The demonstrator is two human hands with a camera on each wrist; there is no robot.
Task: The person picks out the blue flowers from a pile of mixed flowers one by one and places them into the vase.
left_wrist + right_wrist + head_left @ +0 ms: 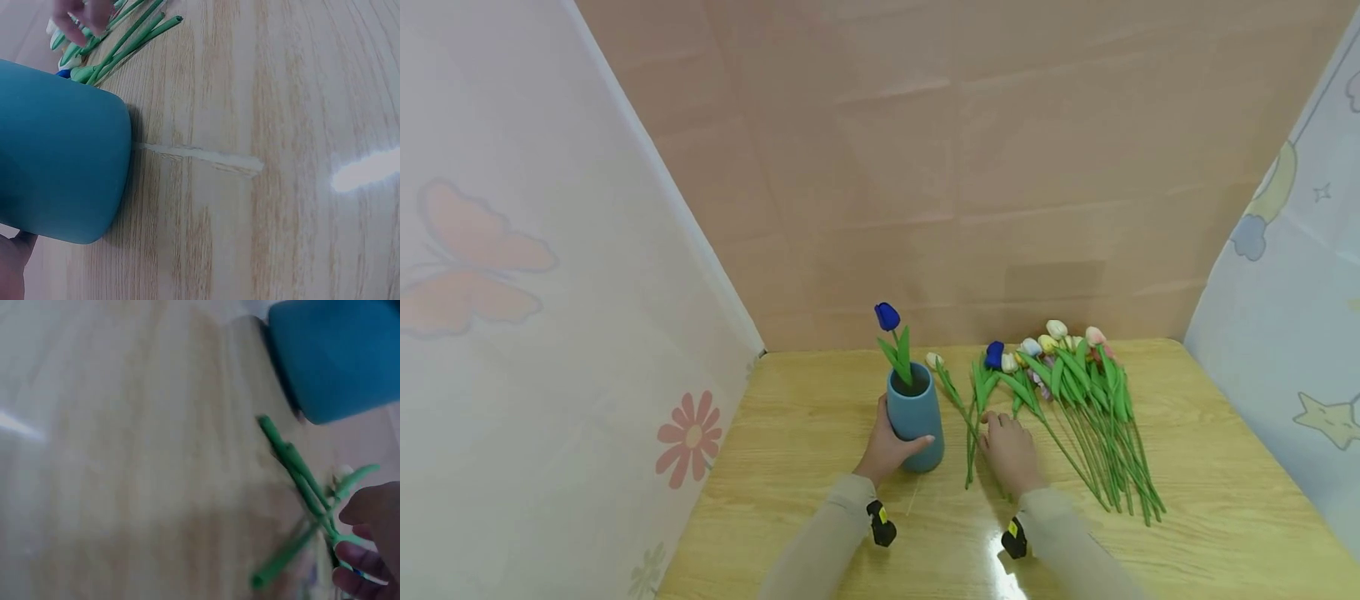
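My left hand (891,446) grips a blue vase (917,421) round its side, thumb across the front. The vase stands upright, and one dark blue tulip (887,317) with green leaves rises from its mouth. In the left wrist view the vase (56,150) hides most of that hand. My right hand (1011,454) is over the loose stems right of the vase, its thumb and fingers apart. In the right wrist view the fingertips (353,553) are beside crossing green stems (306,481); whether they touch is unclear. Nearest lies a white tulip (951,387), its stem partly under the hand.
A bunch of mixed tulips (1093,400) lies at the right, stems toward me. Another dark blue tulip (994,356) lies between it and the vase. The wooden table (790,417) meets a brown backdrop (865,208), with printed cloth walls at both sides.
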